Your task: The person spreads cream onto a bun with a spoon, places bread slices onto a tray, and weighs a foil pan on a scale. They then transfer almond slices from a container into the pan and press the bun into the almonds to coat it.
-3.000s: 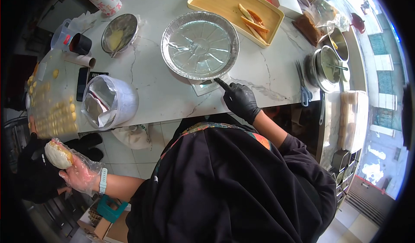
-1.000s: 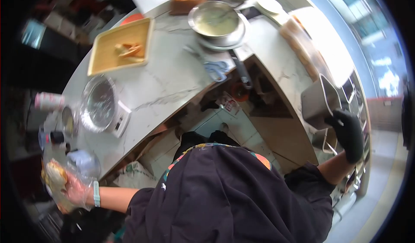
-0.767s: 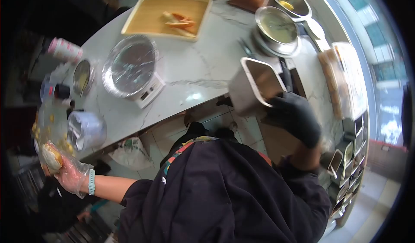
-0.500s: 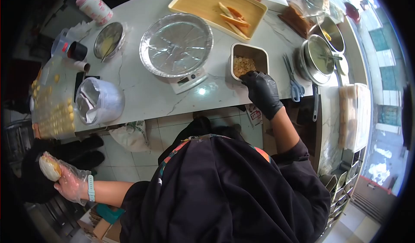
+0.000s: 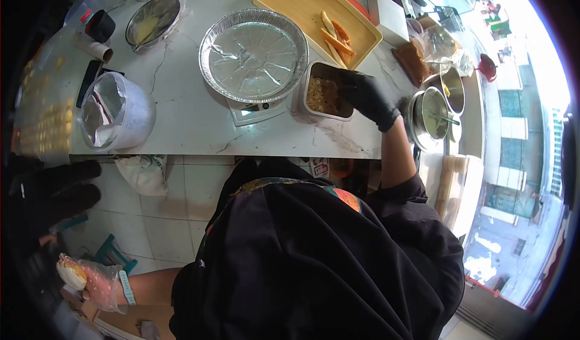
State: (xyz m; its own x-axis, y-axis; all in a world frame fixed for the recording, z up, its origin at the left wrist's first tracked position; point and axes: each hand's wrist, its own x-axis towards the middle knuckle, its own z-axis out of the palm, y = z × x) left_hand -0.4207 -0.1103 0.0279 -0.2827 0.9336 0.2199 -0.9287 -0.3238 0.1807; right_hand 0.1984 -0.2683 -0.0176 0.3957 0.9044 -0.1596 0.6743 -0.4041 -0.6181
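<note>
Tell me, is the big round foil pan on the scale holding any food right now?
No, the foil pan on the scale shows only bare, shiny foil, while the flaky food sits in the metal container beside it.

I stand at a white marble counter [image 5: 199, 128] with grey veins. Under it the floor [image 5: 163, 219] has pale square tiles. On my right, bright daylight comes through a big window [image 5: 513, 98], with a street outside.
</note>
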